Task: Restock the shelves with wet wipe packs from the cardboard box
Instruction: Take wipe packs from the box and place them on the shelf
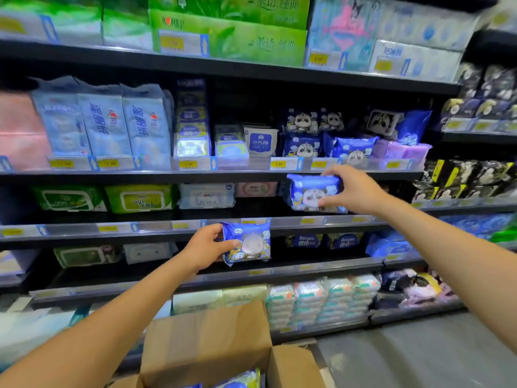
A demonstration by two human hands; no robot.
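Left hand grips lower pack, right hand upper pack, before shelves; box below.

The brown cardboard box ran off the bottom edge, showing only the tops of the blue wet wipe packs inside. Print on the yellow price labels was too blurred to read.

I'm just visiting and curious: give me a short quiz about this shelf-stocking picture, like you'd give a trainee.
1. True or false: the left hand holds nothing.
2. The upper pack, pinched by the right hand, is mainly: A green, B blue, C pink.
3. Fill in: below the arms stands an open ____ box.
Key: 1 false, it grips the lower pack; 2 B; 3 cardboard.
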